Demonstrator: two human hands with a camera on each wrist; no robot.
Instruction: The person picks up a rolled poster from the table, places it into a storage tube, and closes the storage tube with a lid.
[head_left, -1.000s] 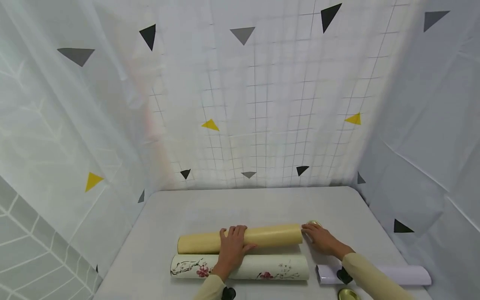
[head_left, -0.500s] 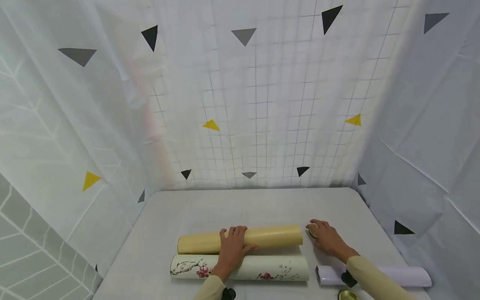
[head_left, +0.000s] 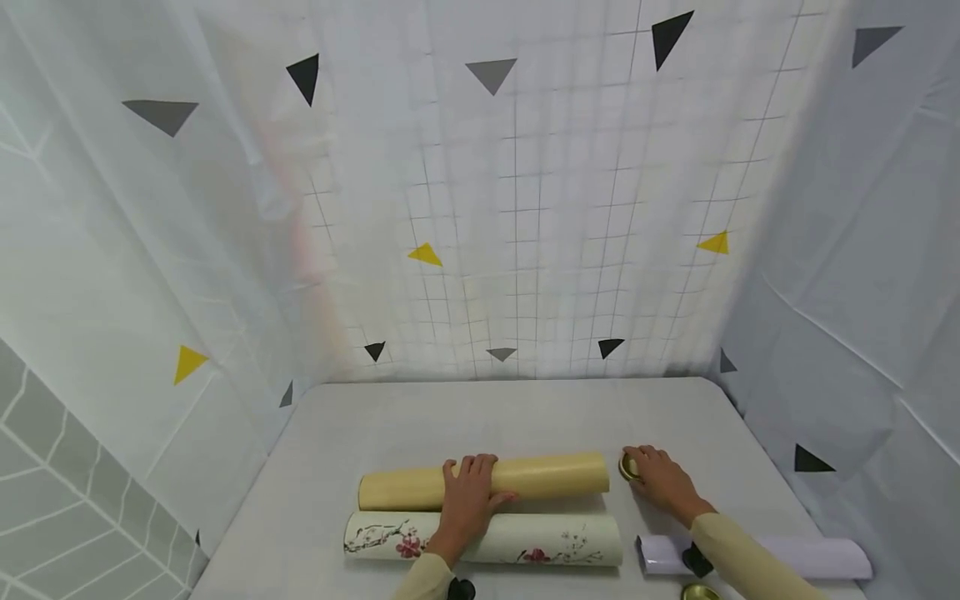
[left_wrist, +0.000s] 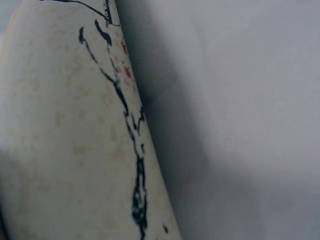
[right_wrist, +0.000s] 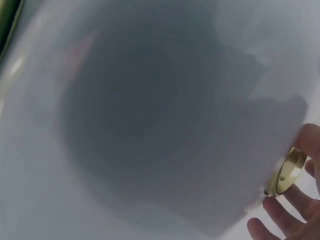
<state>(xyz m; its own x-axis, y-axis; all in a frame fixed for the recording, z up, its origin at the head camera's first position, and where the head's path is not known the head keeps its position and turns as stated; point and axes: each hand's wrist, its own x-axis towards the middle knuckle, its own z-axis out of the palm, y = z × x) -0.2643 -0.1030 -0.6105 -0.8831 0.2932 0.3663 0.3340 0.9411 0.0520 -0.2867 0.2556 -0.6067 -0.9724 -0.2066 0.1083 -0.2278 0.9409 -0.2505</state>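
A yellow tube [head_left: 547, 477] lies crosswise on the white table [head_left: 420, 417]. My left hand [head_left: 468, 496] grips it near the middle, fingers over the top and thumb along the near side. In front of it lies a white tube printed with plum blossom [head_left: 558, 540]; its painted branch fills much of the left wrist view, on the white tube [left_wrist: 75, 125]. Just past the yellow tube's right end, my right hand [head_left: 663, 483] holds a round gold lid [head_left: 628, 467]. In the right wrist view, thumb and fingers pinch the tilted gold lid [right_wrist: 289, 172] by its rim.
A lilac tube [head_left: 810, 557] lies at the right front, under my right forearm. Another gold lid [head_left: 701, 592] sits at the bottom edge of the head view. White curtains with triangles [head_left: 491, 75] stand behind and at both sides of the table.
My right hand has moved right, away from the yellow tube's end, and now has the gold lid between its fingers. My left hand has stayed on the yellow tube.
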